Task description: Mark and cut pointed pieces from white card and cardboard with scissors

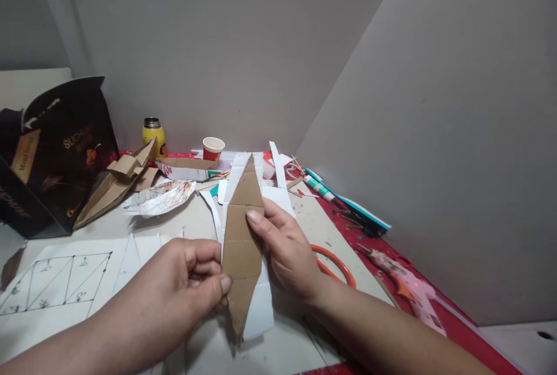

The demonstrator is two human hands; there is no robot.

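A brown cardboard piece (243,247), pointed at both ends with crease lines across it, is held upright over the table. White card (260,308) lies behind it and shows along both edges. My left hand (198,282) pinches the lower left edge, thumb on the front. From the right, my right hand (287,247) grips the middle, its thumb pressed on the brown face and its fingers mostly behind. An orange loop handle (342,264) lies partly hidden behind my right wrist.
At left stand a black box (56,160), a cardboard boat shape (117,183) and a drawn paper sheet (56,282). Farther back are a yellow bottle (154,138), a paper cup (213,150) and a crinkled white boat shape (161,199). A pink glue gun (418,296) lies right on red cloth.
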